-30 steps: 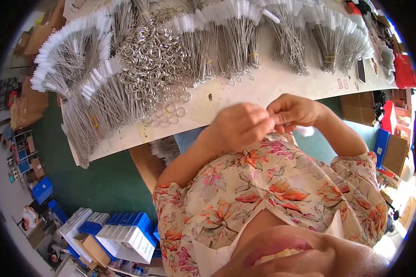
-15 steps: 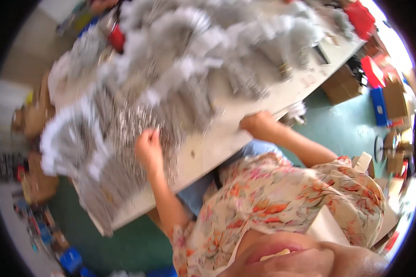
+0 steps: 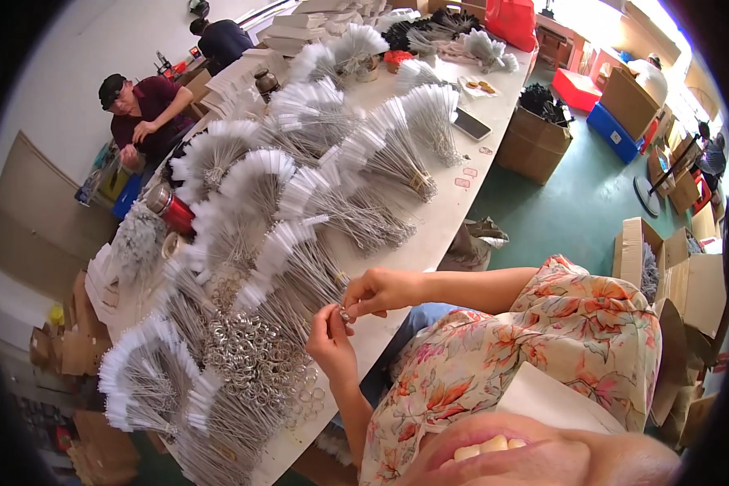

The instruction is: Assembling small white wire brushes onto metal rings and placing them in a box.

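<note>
Over the table's near edge, my left hand (image 3: 332, 344) and my right hand (image 3: 378, 292) meet with fingertips pinched together. Between them is a small shiny metal ring (image 3: 345, 316), mostly covered by the fingers. A heap of silver metal rings (image 3: 251, 356) lies left of my left hand, with a few loose ones at its side. Just beyond my hands rests a bundle of thin grey wires with white tips (image 3: 304, 263). Another such bundle (image 3: 150, 377) fans out at the left, and several more spread across the table.
The white table (image 3: 454, 198) also bears a phone (image 3: 471, 125), a red flask (image 3: 170, 211), a dark jar (image 3: 266, 81) and a red bag (image 3: 510, 23). A co-worker (image 3: 150, 113) sits across the left side. Cardboard boxes (image 3: 535, 146) stand on the green floor at right.
My left hand has left the ring heap and moved right. My right hand has come in leftward, and the two now meet at a small ring. The view has shifted.
</note>
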### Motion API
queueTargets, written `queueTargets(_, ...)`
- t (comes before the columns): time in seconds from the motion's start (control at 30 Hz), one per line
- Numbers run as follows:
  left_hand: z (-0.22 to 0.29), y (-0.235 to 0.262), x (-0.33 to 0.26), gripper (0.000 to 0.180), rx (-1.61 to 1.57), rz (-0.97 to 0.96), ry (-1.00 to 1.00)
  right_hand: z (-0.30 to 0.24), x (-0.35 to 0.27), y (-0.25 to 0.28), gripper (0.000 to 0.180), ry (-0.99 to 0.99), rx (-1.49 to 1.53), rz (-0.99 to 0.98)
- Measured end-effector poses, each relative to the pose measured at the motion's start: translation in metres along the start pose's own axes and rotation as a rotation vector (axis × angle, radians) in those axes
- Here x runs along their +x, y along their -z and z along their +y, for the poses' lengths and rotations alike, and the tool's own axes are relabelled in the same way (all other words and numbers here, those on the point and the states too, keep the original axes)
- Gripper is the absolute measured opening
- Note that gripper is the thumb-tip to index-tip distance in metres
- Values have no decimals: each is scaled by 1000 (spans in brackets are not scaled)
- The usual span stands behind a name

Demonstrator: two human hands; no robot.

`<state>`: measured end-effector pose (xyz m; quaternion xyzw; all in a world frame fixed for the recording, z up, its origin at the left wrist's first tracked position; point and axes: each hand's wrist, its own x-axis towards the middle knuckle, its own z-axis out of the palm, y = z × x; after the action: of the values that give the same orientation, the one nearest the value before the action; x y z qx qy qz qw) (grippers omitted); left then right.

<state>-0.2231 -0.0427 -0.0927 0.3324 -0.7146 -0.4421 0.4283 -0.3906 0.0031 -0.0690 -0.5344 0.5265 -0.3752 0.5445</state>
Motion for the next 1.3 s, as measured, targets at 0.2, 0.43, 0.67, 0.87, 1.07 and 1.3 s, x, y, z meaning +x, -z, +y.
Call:
queueTargets(0.2, -10, 10, -7, 11, -50, 59, 52, -6, 7, -18, 22, -66, 117, -18)
queueTargets(0.43, 51, 111, 38, 33, -205, 236, -266, -16, 0, -33, 18, 214, -30, 19)
queueTargets(0.67, 157, 193, 55, 50, 165, 477, -894, 22, 2, -36, 17, 125, -54, -24)
queueTargets(0.87, 173, 173, 61, 44, -118, 425, -1147, 25, -5, -30, 17, 151, -56, -8)
queueTargets(1.07, 171, 133, 74, 40, -470, 463, -1415, 31, -6, -40, 17, 206, -24, -10)
queueTargets(1.3, 175, 93, 69, 40, -777, 499, -1600, 50, 2, -53, 15, 315, -32, -1)
